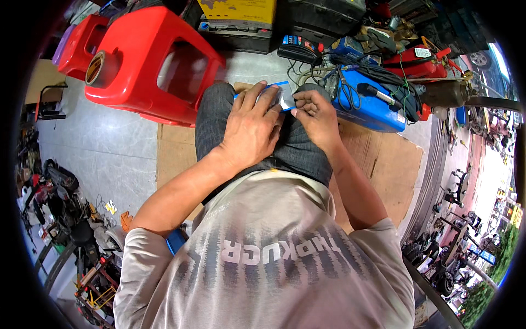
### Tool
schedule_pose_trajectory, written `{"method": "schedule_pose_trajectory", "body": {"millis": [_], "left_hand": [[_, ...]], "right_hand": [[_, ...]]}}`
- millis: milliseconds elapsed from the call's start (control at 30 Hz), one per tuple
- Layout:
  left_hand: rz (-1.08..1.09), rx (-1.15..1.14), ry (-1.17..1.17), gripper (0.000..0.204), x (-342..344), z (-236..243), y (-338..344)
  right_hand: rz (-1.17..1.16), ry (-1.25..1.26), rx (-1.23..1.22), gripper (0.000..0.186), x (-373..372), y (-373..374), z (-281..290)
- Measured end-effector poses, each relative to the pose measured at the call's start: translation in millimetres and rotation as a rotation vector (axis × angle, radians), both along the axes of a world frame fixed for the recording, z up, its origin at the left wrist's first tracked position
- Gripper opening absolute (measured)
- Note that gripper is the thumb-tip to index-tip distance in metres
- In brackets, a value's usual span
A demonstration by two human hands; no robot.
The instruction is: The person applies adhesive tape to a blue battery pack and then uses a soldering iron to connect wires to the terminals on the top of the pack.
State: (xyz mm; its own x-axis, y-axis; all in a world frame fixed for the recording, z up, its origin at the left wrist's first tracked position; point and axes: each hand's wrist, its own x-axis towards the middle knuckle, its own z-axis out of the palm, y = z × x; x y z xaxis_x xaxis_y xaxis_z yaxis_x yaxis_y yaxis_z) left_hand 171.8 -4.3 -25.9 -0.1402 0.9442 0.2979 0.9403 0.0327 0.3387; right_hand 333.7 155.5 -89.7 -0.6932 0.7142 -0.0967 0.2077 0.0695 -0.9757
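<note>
A flat, silvery piece with blue edges (286,97) lies above my lap, between my knees. My left hand (249,125) is closed over its left part, with the fingers bent across the top and the thumb hidden beneath. On the other side, my right hand (318,119) has its fingers curled in, and thumb and forefinger pinch at the right edge near the lower corner. Much of the piece is covered by my left fingers, so its exact kind cannot be made out. Under both hands are my dark jeans (212,112).
Red plastic stools (137,60) stand at left, a tape roll (102,68) on the nearest. To the right is a blue machine (367,101) draped with cables and scissors (348,94). Black cases (323,16) and a yellow box (241,10) stand ahead. Cardboard (175,148) covers the floor beneath me.
</note>
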Motion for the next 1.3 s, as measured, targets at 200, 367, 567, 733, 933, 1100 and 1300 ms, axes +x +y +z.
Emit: {"method": "schedule_pose_trajectory", "body": {"millis": [200,367,567,733,933,1100,1300], "left_hand": [[0.047,0.071,-0.093,0.054,2.5,-17.9,-11.8],[0.062,0.121,-0.129,0.052,-3.7,-27.0,-12.5],[0.087,0.165,-0.129,0.044,-8.1,-27.7,-5.7],[0.1,0.203,-0.125,0.037,-7.5,-26.3,-0.6],[0.109,0.221,-0.115,0.038,-8.6,-29.4,1.5],[0.118,0.226,-0.102,0.041,-8.5,-32.6,2.1],[0.131,0.235,-0.103,0.04,-6.6,-34.1,2.8]], "right_hand": [[0.058,0.047,-0.124,0.033,-2.6,11.0,4.8],[0.043,0.035,-0.054,0.031,-6.1,12.1,9.3],[0.15,0.067,0.313,0.032,0.7,11.9,12.6],[0.164,0.069,0.244,0.031,1.2,13.0,7.7],[0.179,0.095,0.217,0.027,0.1,16.4,5.1],[0.193,0.092,0.31,0.021,-4.8,20.6,9.7],[0.228,0.077,0.409,0.019,-4.2,28.7,18.0]]}}
